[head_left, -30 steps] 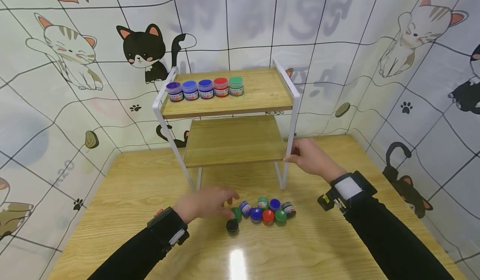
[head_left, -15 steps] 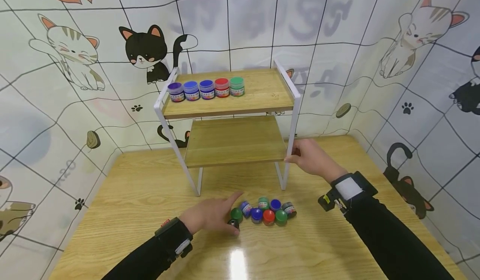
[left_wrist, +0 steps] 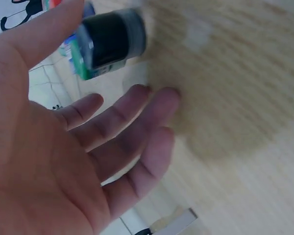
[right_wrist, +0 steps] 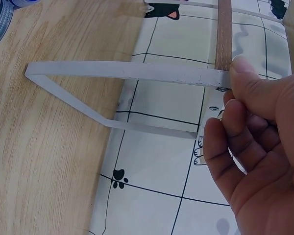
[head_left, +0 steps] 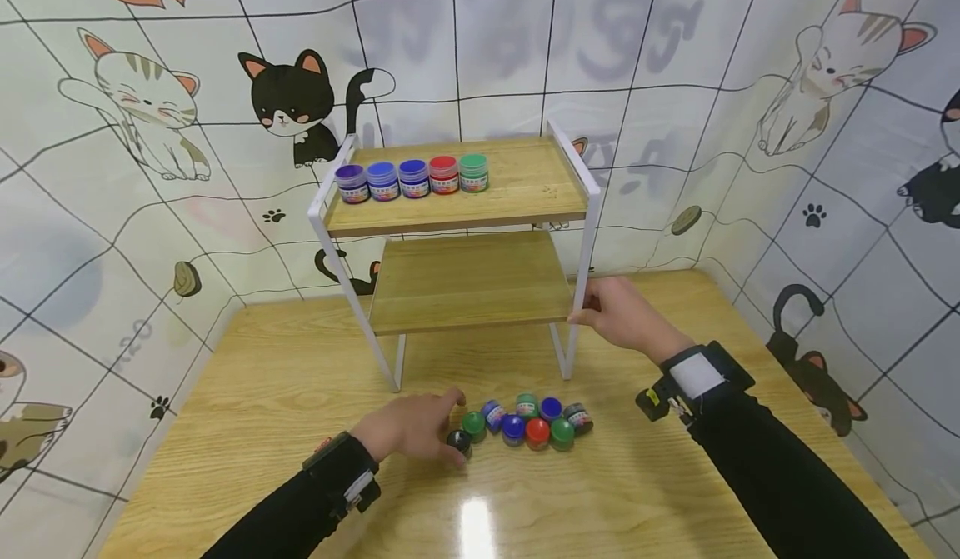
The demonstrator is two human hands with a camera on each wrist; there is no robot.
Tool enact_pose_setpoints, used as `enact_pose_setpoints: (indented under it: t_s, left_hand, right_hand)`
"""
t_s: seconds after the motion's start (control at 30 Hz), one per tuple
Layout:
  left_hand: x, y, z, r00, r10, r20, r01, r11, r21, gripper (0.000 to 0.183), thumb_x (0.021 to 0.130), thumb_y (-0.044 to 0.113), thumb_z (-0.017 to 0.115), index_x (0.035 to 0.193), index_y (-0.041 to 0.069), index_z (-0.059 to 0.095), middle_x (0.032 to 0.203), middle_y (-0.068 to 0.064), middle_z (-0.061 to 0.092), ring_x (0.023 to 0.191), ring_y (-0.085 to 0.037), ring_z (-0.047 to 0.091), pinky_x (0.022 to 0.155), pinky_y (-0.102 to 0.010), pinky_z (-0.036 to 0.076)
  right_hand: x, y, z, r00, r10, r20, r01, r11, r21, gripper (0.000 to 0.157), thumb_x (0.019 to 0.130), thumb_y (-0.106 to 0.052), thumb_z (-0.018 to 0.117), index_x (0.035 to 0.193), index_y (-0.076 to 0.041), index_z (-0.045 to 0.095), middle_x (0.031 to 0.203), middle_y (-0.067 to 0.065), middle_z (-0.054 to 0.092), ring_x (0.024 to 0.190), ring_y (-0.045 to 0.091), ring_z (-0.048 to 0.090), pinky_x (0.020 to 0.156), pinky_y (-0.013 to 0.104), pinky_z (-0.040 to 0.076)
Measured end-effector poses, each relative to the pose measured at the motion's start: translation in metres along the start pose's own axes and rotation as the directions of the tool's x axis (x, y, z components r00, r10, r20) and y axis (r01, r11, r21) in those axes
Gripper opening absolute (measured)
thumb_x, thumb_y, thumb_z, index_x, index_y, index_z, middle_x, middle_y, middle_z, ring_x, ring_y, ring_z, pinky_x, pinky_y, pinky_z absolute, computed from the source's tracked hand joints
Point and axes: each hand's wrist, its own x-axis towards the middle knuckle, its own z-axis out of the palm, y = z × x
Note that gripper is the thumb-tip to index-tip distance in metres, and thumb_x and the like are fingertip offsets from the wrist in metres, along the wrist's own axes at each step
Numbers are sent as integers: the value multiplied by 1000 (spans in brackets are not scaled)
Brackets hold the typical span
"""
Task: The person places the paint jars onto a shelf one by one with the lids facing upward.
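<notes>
My left hand (head_left: pixel 411 426) is low over the table, thumb and forefinger spread on either side of a black-lidded paint jar (head_left: pixel 459 441). In the left wrist view this dark jar (left_wrist: pixel 112 38) appears beside the thumb, apart from the loosely bent fingers (left_wrist: pixel 157 152). A green-lidded jar (head_left: pixel 474 426) stands just behind it. With thumb and curled fingers, my right hand (head_left: pixel 626 316) pinches the white side frame (right_wrist: pixel 137 70) of a two-tier shelf rack at the lower board's level (head_left: pixel 472 284).
Several more small paint jars cluster to the right, among them a red one (head_left: pixel 537 434) and a tipped dark one (head_left: pixel 578 418). Several jars, including a purple-lidded one (head_left: pixel 352 184), line the upper board's left side (head_left: pixel 532 180). A cat-patterned covering (head_left: pixel 495 51) rises behind the table.
My left hand came down around the black-lidded jar, then shifted slightly left. The jar has moved a little left and back. My right hand stays on the frame.
</notes>
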Motion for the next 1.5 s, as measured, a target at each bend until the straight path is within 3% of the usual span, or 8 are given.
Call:
enact_pose_setpoints:
  t_s: [0.13,0.27,0.43,0.6,0.9,1.2,1.33,1.5]
  left_hand:
    - [1,-1,2,999,35,-25,-36,999,-7,54,75,57,72,109,19,54,83,8,55,73,-9,51,63,-28,44]
    - [2,-2,1,997,62,-39,-62,998,6,39,79,50,73,97,18,59,81,9,55,72,-9,50,63,-27,43]
    - [-1,-4,-3,995,87,-57,-85,996,33,28,80,30,73,101,15,63,87,4,59,76,-10,51,68,-28,45]
    - [-2,-9,-4,991,109,-77,-105,993,49,31,75,20,71,105,20,64,93,3,57,82,-13,52,72,-31,47]
    - [1,-19,-4,987,126,-96,-125,992,17,26,81,22,72,106,22,63,98,-2,54,83,-15,52,65,-27,48]
    - [3,-23,-4,968,211,-139,-211,977,16,28,87,12,65,115,14,64,108,1,66,98,-15,59,82,-33,50]
    - [3,-22,-5,971,203,-125,-202,979,25,31,93,16,59,123,14,62,116,-2,64,106,-18,57,88,-37,49]
    - [5,-22,-3,983,152,-107,-152,988,2,32,94,21,52,123,16,64,104,1,60,89,-15,53,76,-31,47]
  right_hand:
    - [0,0,-1,1000,-3,-5,3,1000,-2,8,87,-10,69,89,-3,66,78,6,65,69,17,56,63,34,49]
    - [0,0,-1,1000,-5,-9,5,1000,2,8,87,-10,69,89,-3,66,78,6,65,70,18,57,63,35,49]
    - [0,1,0,1000,-4,-6,4,1000,5,8,87,-11,69,90,-4,66,80,6,66,71,18,58,64,35,51]
    - [1,2,1,1000,-1,-7,1,1000,7,8,87,-10,69,90,-4,66,80,6,66,72,18,58,64,35,51]
    - [0,2,1,1000,7,-2,-6,1000,12,8,87,-11,69,89,-4,66,79,5,65,71,17,57,64,34,50]
    - [0,0,0,1000,12,-2,-12,1000,14,9,87,-11,69,90,-3,66,79,6,66,71,17,58,63,34,50]
    - [-1,-1,0,1000,15,-4,-15,1000,14,9,87,-11,69,90,-3,66,78,6,65,70,18,57,63,34,49]
    - [-1,-1,0,1000,12,-5,-12,1000,15,9,87,-11,69,90,-3,66,78,6,65,69,18,56,63,34,49]
